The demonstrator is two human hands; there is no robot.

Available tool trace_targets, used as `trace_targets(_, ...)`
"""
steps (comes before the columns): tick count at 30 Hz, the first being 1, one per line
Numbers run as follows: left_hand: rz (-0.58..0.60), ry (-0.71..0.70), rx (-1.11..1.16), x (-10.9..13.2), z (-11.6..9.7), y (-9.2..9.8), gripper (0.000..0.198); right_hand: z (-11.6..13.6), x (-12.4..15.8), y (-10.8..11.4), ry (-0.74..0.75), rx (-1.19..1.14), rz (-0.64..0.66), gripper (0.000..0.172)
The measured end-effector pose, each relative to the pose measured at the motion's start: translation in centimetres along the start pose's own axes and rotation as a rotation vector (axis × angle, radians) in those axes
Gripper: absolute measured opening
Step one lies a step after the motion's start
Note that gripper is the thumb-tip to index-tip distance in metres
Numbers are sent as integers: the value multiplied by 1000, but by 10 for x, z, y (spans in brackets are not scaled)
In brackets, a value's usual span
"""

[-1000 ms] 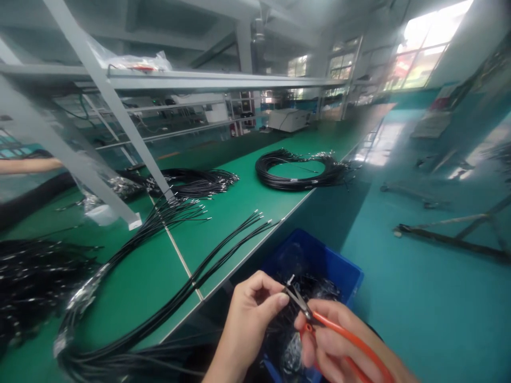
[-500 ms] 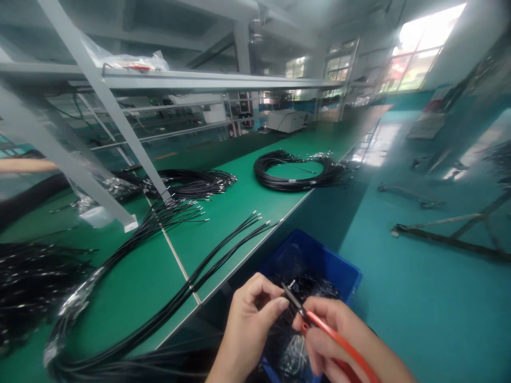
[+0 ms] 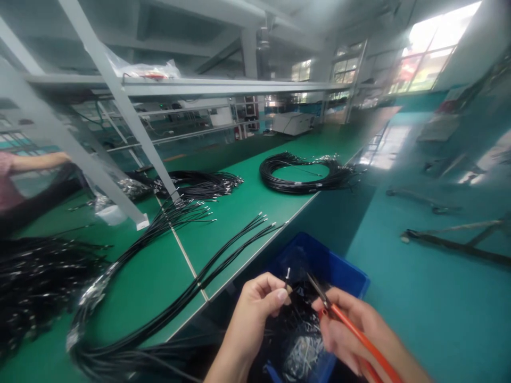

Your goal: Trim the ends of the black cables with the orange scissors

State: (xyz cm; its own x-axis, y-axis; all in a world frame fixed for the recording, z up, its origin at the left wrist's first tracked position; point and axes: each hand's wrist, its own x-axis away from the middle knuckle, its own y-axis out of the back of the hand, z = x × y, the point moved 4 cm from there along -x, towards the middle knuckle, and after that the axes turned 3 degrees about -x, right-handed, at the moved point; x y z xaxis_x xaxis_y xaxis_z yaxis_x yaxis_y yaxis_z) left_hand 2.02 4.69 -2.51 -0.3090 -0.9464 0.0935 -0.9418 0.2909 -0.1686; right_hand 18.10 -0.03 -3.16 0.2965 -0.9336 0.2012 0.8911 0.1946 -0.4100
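My left hand (image 3: 255, 308) pinches the end of a thin black wire (image 3: 288, 277) whose small metal tip sticks up between thumb and forefinger. My right hand (image 3: 351, 332) is closed round red-handled cutters (image 3: 333, 314), their dark jaws pointing up and left, a short gap away from the wire tip. Both hands hover over a blue bin (image 3: 339, 271) that holds black wire scraps and shiny bits. The bin stands on the floor beside the edge of the green bench (image 3: 239, 207).
Long black wires (image 3: 167, 314) trail across the bench toward me. A coiled bundle (image 3: 307, 173) lies farther along, another bundle (image 3: 199, 183) by a slanted grey frame post (image 3: 120, 114). A dark heap of wires (image 3: 35, 276) sits at left. Another person's arm (image 3: 35, 159) shows far left.
The cutters' jaws have come off the wire tip and moved right, leaving a gap. My left hand still pinches the wire. The view has shifted slightly.
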Motion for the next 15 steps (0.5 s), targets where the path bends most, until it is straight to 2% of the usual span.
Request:
trace_targets(2,-3,-9,-69,0,2,-3,12,2,2,0,16,-46,-74,38)
trace_targets(3,2,-33,-205,0,2,-6,10,3,3,0,29,-68,-117,35)
trace_targets(6,26,-125,-830,3,0,-15,6,9,6,4,56,-97,-224,28)
trace_targets(8,-25,-141,-1115,3,-4,-11,8,14,6,9,43,-110,-257,28)
trace_targets(10,-194,-110,-1218,0,-12,9,11,17,5,14,8,-143,-236,33)
trace_targets(13,-514,-28,-1372,-2,-27,56,20,16,1,18,-43,-191,-189,36)
trace_targets(15,-630,39,-1435,-3,-32,84,14,13,0,19,-28,-210,-194,35)
